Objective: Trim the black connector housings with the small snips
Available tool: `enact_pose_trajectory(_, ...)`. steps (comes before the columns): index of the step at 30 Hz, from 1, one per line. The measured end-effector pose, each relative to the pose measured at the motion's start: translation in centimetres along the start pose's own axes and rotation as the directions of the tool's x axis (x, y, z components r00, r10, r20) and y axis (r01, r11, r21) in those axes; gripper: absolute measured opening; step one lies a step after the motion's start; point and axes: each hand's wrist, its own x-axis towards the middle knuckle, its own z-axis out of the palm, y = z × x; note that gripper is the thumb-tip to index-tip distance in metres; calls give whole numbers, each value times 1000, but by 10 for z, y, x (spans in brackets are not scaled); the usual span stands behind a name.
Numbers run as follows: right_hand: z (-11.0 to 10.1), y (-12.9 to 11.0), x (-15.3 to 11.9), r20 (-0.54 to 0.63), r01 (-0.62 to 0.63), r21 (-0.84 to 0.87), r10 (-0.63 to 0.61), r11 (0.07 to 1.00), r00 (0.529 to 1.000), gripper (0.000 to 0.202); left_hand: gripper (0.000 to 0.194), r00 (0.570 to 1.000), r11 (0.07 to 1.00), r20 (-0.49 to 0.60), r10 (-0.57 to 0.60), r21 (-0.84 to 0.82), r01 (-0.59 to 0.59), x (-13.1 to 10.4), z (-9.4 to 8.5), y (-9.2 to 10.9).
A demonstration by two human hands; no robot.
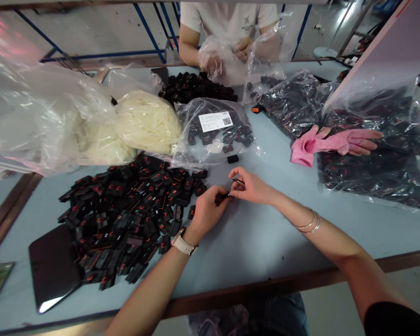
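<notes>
Both hands meet over the middle of the table. My left hand, wearing a watch, is closed on a small black plastic part, mostly hidden by the fingers. My right hand holds a thin metal tool whose exact kind I cannot make out. Its thumb and fingertips touch the right end of the black part. Left of my hands lies a large pile of black plastic connectors with orange-red bits. One loose black connector sits just beyond my right hand.
A labelled clear bag of black parts lies ahead, beside bags of cream-coloured strips. Pink gloves rest on bagged parts at right. A dark tablet-like slab lies at left. Across the table, a co-worker's hands handle a plastic bag.
</notes>
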Motion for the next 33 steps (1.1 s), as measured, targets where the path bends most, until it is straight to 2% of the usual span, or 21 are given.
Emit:
enact_pose_trajectory(9,8,-18,-4,-87,-92,-166,79,982,993,35,2,993,992,-15,114,62,-113,-2,0,2)
enact_pose_trajectory(13,10,-13,-3,-159,-114,-153,89,982,983,34,2,995,992,-8,101,72,-100,-1,0,3)
enact_pose_trajectory(21,14,-2,0,-172,-126,-154,99,980,980,28,4,998,997,-39,56,47,-54,-1,0,-1)
enact_pose_trajectory(23,12,-2,1,-179,-128,-108,108,986,978,24,4,999,999,-36,23,35,-22,-1,0,-1)
enact_pose_trajectory(26,9,-3,2,-205,-114,52,122,992,971,25,5,1000,1000,-10,-14,19,14,-1,0,-1)
enact_pose_trajectory(28,8,-5,3,-253,-79,196,128,977,959,30,6,1000,1000,1,-26,4,26,-1,-1,-1)
enact_pose_trajectory(31,10,-6,3,-326,-4,422,156,907,932,44,8,999,999,-10,-39,-10,38,-1,-1,0)
enact_pose_trajectory(33,13,-6,2,-397,70,467,138,882,907,54,9,999,998,-16,-52,-19,52,0,-1,0)
